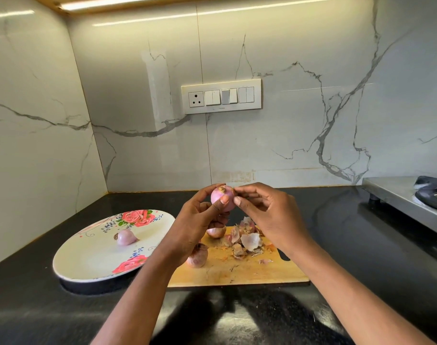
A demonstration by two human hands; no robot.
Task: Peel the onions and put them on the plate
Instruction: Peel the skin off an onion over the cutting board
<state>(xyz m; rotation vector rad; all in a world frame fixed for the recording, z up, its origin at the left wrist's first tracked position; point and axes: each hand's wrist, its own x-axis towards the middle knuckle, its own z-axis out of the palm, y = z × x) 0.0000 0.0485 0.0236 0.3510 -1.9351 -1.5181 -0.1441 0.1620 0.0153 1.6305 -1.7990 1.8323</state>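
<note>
Partly hidden behind the left hand (197, 220), 2 unpeeled onions (198, 256) lie on the cutting board (237, 272). Left hand grips a raised onion (222, 199) above the board; right hand (269, 217) pinches its top. 1 peeled onion (125, 237) rests on the plate (88, 265), left, on the tabletop (361, 245).

We see a black desk (337, 245) that is smooth and shiny. The cutting board (237, 272) is light wood with scratches. The plate (92, 257) is glossy white with painted roses. The onion skins (249, 241) look thin, dry and papery. The wall (287, 133) is shiny marble. The stove (399, 195) is dull grey metal.
</note>
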